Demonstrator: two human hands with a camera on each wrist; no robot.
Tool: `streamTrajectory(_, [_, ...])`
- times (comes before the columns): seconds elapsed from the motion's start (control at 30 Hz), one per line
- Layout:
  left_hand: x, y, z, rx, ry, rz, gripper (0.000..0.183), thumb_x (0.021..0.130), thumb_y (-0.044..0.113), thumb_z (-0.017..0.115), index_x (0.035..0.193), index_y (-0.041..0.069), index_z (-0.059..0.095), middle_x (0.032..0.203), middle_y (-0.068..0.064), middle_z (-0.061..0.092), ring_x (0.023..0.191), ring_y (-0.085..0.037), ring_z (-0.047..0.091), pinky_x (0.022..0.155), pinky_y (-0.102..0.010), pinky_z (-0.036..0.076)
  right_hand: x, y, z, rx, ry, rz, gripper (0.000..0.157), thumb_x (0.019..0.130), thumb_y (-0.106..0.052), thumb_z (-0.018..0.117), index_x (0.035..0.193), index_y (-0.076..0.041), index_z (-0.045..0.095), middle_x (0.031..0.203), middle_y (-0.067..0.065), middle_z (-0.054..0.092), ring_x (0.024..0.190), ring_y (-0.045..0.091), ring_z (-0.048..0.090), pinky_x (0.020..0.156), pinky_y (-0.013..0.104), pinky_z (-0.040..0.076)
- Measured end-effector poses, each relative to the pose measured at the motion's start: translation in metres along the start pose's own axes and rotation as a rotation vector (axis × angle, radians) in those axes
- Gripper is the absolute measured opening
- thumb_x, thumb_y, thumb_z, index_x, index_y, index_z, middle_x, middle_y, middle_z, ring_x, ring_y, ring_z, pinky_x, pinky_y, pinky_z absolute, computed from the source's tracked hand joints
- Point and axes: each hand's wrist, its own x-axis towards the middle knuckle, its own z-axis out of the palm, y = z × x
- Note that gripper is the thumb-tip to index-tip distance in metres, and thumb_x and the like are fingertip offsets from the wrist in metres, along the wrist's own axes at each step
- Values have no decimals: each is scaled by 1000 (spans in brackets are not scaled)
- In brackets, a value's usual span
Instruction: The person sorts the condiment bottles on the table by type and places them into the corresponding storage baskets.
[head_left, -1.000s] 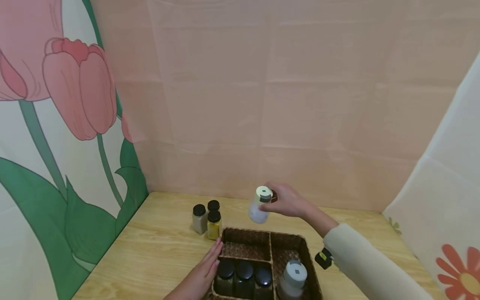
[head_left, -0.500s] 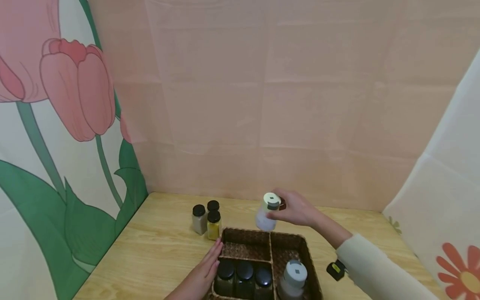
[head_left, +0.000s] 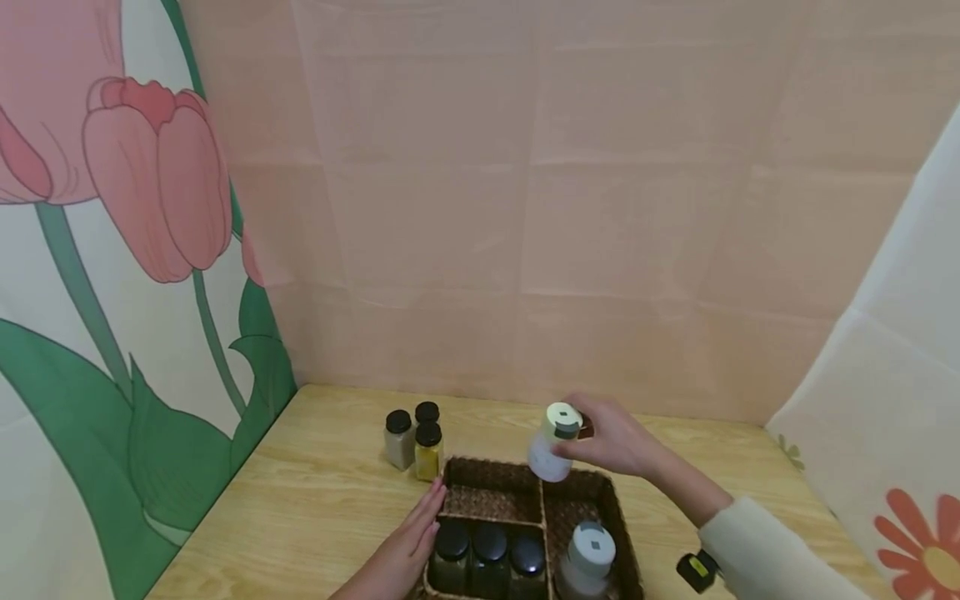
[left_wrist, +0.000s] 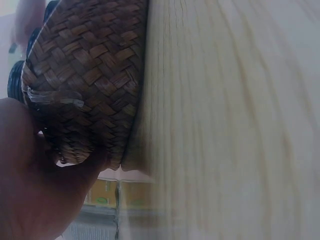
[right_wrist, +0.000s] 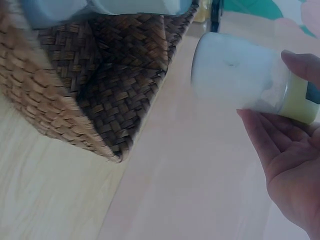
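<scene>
A clear seasoning jar [head_left: 550, 457] with white contents and a pale yellow-green lid is in my right hand [head_left: 611, 437], gripped round its upper part. It is held up over the back edge of the woven basket [head_left: 542, 492], overlapping the divider in the head view. In the right wrist view, the jar [right_wrist: 235, 72] is apart from the basket wall. My left hand [head_left: 408, 533] rests with straight fingers against the basket's left side. Inside are several black-lidded jars [head_left: 490, 546] at front left and a similar white-lidded seasoning jar [head_left: 591, 554] at front right.
Three black-lidded spice jars, including a yellow one [head_left: 428, 454], stand on the wooden table [head_left: 322, 483] behind and left of the basket. A pink cloth [head_left: 525, 208] hangs behind the table. A dark wrist camera [head_left: 697, 571] sits at the right sleeve [head_left: 757, 542].
My right hand has carried the seasoning jar rightward and down, nearer the basket. The left hand and the basket have stayed in place.
</scene>
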Motion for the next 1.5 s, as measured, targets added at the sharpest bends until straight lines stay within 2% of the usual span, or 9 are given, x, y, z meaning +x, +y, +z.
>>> streamTrajectory(0.23, [0,0,0,2,-2,2,60,112,40,32,162,8,23,170,-9,12,152,-37,20,116,-62,24,-11,5,0,5,7,65,38,82,-36,84,109,-18,65,94,-9,66,81,9,62,67,27,53])
streamTrajectory(0.43, [0,2,0,2,1,6,59,112,38,33,161,7,24,170,-9,13,152,-37,21,116,-61,24,-19,9,0,-5,13,70,36,82,-36,84,107,-19,65,92,-10,65,80,10,61,65,26,51])
streamTrajectory(0.7, [-1,3,1,5,9,19,59,112,39,33,161,8,24,170,-10,13,152,-38,21,116,-62,24,-29,12,2,-3,-17,145,41,83,-42,83,111,-19,64,93,-9,65,80,10,61,64,27,50])
streamTrajectory(1.0, [-1,4,0,12,13,-2,60,112,42,31,162,9,24,170,-10,13,152,-36,20,116,-63,23,-37,19,13,14,-1,112,39,83,-37,83,113,-18,65,93,-10,67,81,7,63,66,25,51])
streamTrajectory(1.27, [-2,5,0,-6,6,1,59,112,40,31,162,11,23,170,-9,13,152,-37,20,116,-63,23,-40,21,19,40,-16,144,37,82,-37,84,108,-19,65,92,-9,65,83,7,63,66,25,52])
streamTrajectory(1.5, [-1,5,0,-4,12,13,59,112,40,31,162,11,23,170,-9,13,152,-38,20,116,-63,23,-43,25,22,57,-25,143,42,82,-38,84,113,-16,66,95,-7,66,85,9,64,67,24,54])
